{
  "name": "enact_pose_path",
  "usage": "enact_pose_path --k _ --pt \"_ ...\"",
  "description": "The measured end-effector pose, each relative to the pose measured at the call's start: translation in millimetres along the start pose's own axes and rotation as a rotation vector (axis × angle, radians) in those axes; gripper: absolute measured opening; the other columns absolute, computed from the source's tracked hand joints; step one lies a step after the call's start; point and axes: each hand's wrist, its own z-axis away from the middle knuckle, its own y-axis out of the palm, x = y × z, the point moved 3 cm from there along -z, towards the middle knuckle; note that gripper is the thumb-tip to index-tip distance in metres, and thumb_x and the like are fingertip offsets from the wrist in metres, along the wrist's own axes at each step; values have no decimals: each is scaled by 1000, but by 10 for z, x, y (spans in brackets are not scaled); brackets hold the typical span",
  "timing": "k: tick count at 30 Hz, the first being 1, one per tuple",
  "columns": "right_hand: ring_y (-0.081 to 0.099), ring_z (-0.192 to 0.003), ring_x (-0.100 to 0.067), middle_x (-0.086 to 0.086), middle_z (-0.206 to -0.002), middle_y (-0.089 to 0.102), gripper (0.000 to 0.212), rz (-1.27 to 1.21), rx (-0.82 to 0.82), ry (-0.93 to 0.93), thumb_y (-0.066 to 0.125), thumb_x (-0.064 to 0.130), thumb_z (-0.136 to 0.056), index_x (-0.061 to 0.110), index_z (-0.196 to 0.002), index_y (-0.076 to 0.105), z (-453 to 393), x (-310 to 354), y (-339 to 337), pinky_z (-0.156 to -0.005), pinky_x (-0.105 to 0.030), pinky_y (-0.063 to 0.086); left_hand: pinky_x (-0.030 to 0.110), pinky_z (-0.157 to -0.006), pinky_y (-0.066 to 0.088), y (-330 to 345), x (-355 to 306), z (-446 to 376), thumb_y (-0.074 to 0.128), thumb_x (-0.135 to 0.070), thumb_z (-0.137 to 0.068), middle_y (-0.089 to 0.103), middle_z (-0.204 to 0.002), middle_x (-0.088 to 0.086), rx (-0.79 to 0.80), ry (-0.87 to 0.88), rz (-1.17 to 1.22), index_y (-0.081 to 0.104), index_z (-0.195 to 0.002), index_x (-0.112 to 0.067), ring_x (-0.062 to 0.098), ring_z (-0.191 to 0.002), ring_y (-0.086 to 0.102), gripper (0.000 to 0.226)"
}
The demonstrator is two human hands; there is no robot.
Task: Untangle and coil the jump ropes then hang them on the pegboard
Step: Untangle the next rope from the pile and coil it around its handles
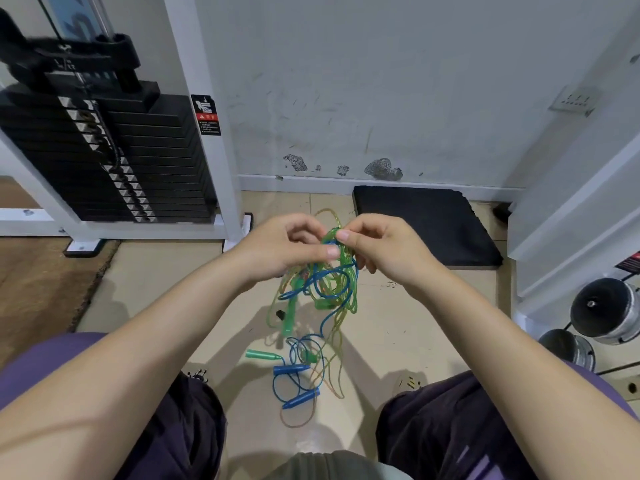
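Nearest me, two blue handles (294,384) and a green handle (263,355) lie on the floor (166,289) between my knees. Above them, my left hand (287,249) and right hand (381,251) each pinch the tangled jump ropes (325,285), lifted before the wall (381,81).

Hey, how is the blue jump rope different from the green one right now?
The blue jump rope has both its blue handles lying on the floor, while the green jump rope has one green handle hanging in the air and another lying flat. The green cord is pinched at the top of the knot by the right hand and left hand; the blue cord mostly loops lower. Both are snarled together with a yellowish cord.
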Motion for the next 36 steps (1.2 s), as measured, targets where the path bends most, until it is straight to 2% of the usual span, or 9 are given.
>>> enact_pose_path --k 6,11,14,18,22,25,27,32,36 --pt "49 -44 -1 9 -50 56 22 84 3 36 66 24 -93 9 -78 62 -16 -29 -10 -49 -13 39 16 -60 49 -63 -20 -19 81 -15 -80 73 -67 -4 -182 74 -104 75 -77 -23 2 -61 63 11" --pt "55 -66 -23 -5 -67 63 24 14 -113 146 58 29 -97 14 -78 62 -72 -105 -224 -63 -36 42 18 -50 51 -244 -75 -2 63 -5 -94 65 -58 -2 -333 128 128 67 -81 -7 8 -54 64 14" --pt "59 -66 -21 -5 -72 66 24 -49 -131 148 61 28 -95 14 -77 65 -88 -109 -326 -66 -39 45 19 -49 50 -277 -101 -4 57 -6 -98 59 -59 1 -282 115 189 64 -89 -7 10 -52 62 12" --pt "56 -52 -10 6 -60 63 21 52 -77 143 70 27 -89 14 -74 64 -53 -112 -173 -56 -28 45 18 -49 42 -158 -87 -7 66 -15 -93 51 -57 5 -234 103 32 69 -91 -6 7 -46 48 10" --pt "51 -68 -12 -1 -83 58 28 156 -147 8 78 24 -82 19 -104 61 -21 -6 -118 -65 -29 46 10 -51 40 -103 -122 6 63 -11 -95 60 -54 -5 -110 148 58 69 -91 -2 2 -49 52 11" --pt "47 -69 -9 -1 -84 56 17 109 107 -72 78 16 -83 23 -97 71 20 77 19 -64 -21 42 12 -57 44 -44 -133 30 61 -8 -95 66 -62 0 -22 185 95 68 -90 0 7 -57 58 12" --pt "46 -67 -11 -1 -75 56 4 154 176 -33 75 15 -85 16 -86 72 31 55 84 -65 -25 40 17 -60 48 -60 -138 32 60 -11 -94 67 -64 2 -20 203 157 68 -91 -1 12 -59 59 14" --pt "52 -55 -10 2 -61 58 11 233 92 46 73 15 -88 8 -80 71 -9 12 -11 -53 -19 45 23 -56 44 -183 -107 -6 65 -25 -86 65 -67 0 -100 174 340 72 -90 -10 13 -49 52 17" --pt "60 -58 -9 -4 -68 64 15 -40 -50 -38 64 8 -93 8 -79 68 -19 106 -96 -61 -24 51 15 -51 44 -167 -12 -40 68 -15 -92 62 -61 -6 -98 88 62 72 -99 -11 6 -48 52 9"
